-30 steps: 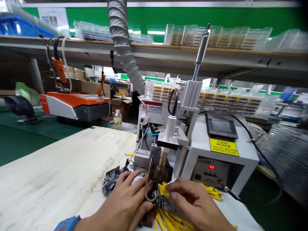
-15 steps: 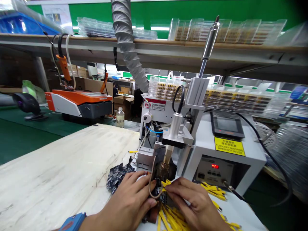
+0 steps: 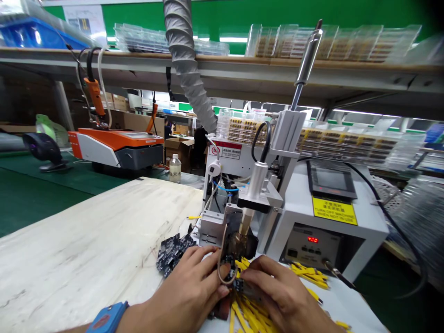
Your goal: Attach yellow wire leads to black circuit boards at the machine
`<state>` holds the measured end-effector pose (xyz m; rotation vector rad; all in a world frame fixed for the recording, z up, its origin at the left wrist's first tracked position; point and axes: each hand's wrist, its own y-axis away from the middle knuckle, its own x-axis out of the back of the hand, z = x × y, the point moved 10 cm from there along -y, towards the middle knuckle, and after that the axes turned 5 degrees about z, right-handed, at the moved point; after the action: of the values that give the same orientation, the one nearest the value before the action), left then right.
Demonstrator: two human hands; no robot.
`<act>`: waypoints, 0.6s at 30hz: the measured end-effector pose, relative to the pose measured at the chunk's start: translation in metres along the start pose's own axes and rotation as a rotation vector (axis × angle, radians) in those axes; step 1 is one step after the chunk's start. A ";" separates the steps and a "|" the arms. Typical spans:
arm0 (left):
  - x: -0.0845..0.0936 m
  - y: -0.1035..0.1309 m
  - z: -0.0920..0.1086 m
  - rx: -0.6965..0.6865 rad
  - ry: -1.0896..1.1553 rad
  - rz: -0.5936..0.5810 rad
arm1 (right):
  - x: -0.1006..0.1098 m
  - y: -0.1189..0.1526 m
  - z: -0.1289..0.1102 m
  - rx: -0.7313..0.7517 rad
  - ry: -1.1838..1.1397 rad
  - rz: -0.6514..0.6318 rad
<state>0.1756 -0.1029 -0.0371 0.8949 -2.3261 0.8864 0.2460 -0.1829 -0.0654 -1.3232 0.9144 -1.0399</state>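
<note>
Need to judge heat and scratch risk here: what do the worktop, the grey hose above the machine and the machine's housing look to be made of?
Worktop: pale wood or laminate, matte, with grain streaks and scuffs.
Grey hose: flexible ribbed duct, probably plastic or coated fabric, dull sheen.
Machine housing: likely painted sheet metal, smooth off-white, crisp folded edges.

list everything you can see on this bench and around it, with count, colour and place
soldering machine: one, white-grey, right of centre on the bench
yellow wires: many, yellow, heaped under and right of the hands
circuit boards: a small pile, black, left of the machine
small board: one, black, under the machine head between the fingers
extraction hose: one, grey, hanging from above
orange unit: one, orange and grey, far left
bottle: one, clear, behind the bench
clear trays: many, clear, on the shelf
left hand: one, blue wristband, touching the small board
right hand: one, on the yellow wires
</note>
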 end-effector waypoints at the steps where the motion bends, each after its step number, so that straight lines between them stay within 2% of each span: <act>1: 0.000 0.000 0.000 -0.002 0.005 -0.004 | 0.000 0.000 0.000 0.007 0.016 -0.003; 6: -0.002 -0.001 0.003 -0.027 -0.020 -0.059 | -0.008 0.006 0.002 0.004 0.112 -0.082; 10: -0.006 0.000 0.014 -0.160 -0.170 -0.109 | -0.017 0.009 0.007 -0.004 0.206 -0.190; 13: -0.006 0.001 0.020 -0.223 -0.236 -0.107 | -0.018 0.008 0.006 0.030 0.265 -0.218; 16: -0.004 -0.001 0.016 -0.196 -0.166 -0.105 | -0.015 0.007 0.005 0.025 0.253 -0.205; 18: 0.000 -0.004 0.008 -0.116 -0.045 -0.101 | -0.013 0.006 0.005 0.017 0.225 -0.190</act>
<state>0.1773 -0.1107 -0.0409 0.9822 -2.3210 0.6892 0.2471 -0.1695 -0.0720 -1.3153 0.9561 -1.3622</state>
